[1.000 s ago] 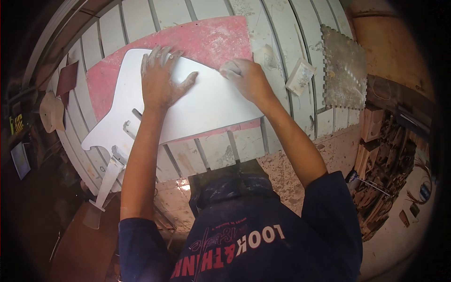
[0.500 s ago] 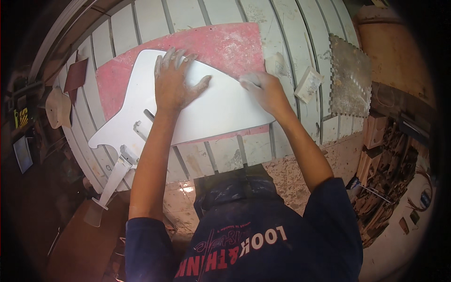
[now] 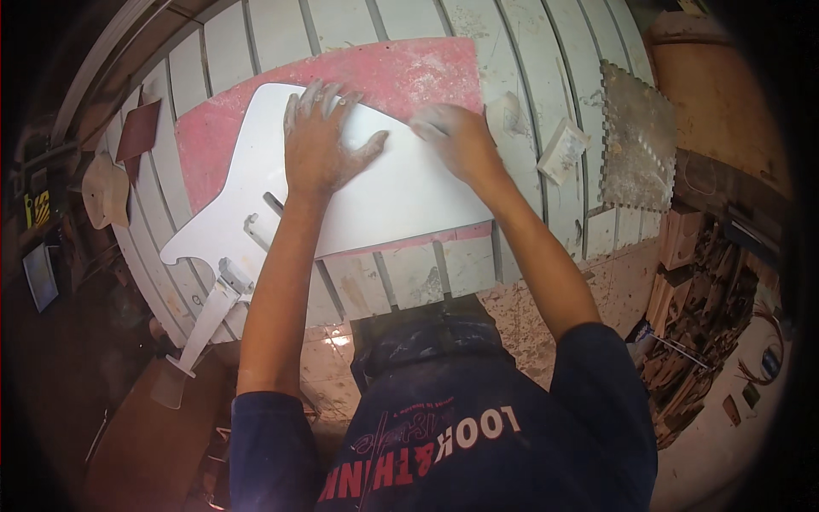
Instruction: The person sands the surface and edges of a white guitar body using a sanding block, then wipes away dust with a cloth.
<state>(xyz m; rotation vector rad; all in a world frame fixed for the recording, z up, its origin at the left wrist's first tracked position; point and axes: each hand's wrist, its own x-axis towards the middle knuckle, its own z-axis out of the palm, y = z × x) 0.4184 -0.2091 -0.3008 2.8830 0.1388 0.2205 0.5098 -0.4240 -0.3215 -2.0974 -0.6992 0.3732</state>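
A white guitar body (image 3: 384, 205) lies flat on a pink sheet, its neck end toward the lower left. Slots and cut-outs show near that end. My left hand (image 3: 324, 149) rests open on the guitar body, dusty fingers spread over its far edge. My right hand (image 3: 456, 145) is curled at the far right edge of the body. Its dusty fingertips are blurred by motion, and whatever they hold is hidden. A flat white neck-shaped bar (image 3: 205, 328) extends from the narrow end, past the table's edge.
The pink sheet (image 3: 401, 72) covers part of a slatted table (image 3: 350, 21). To the right lie a small whitish block (image 3: 563, 151) and a grey mat with toothed edges (image 3: 636, 136). A brown sheet (image 3: 138, 130) and a beige cap-like piece (image 3: 105, 192) are at the left. Wood scraps (image 3: 704, 333) are piled below right.
My right hand has slid left and slightly away from me along the guitar body's edge. My left hand stays spread on the body, which has shifted only slightly in view.
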